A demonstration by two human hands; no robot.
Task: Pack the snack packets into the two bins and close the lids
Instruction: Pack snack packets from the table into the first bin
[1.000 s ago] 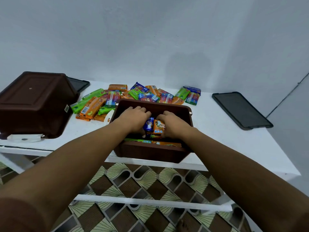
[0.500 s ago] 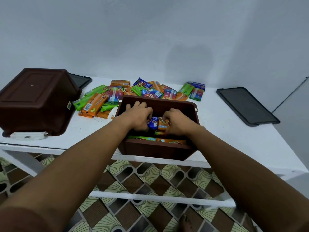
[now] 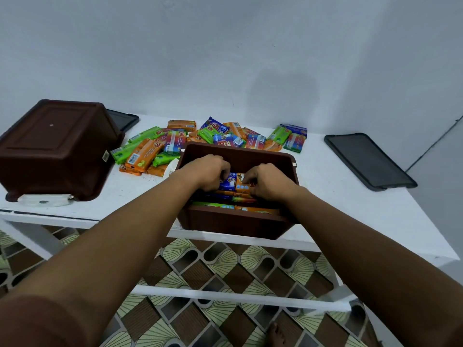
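Observation:
An open brown bin [image 3: 238,227] stands at the table's front edge with several snack packets lying inside. Both hands are down in it. My left hand [image 3: 209,172] grips a blue packet [image 3: 229,181] with curled fingers. My right hand [image 3: 269,182] grips an orange packet [image 3: 241,184] right beside the blue one. A pile of loose snack packets [image 3: 175,142] in green, orange and blue lies behind the bin. A second brown bin [image 3: 55,146] sits upside down at the left. One dark lid [image 3: 368,161] lies at the right, another lid [image 3: 124,120] behind the upturned bin.
The white table [image 3: 350,211] ends close in front of me, against a pale wall. A white object [image 3: 45,200] lies under the upturned bin's front edge. Below are white frame bars and a patterned tile floor [image 3: 225,266]. A bare foot [image 3: 275,334] shows at the bottom.
Both hands stay in the bin on the same two packets, fingers curling tighter. The view has shifted slightly with my head; nothing else on the table has moved.

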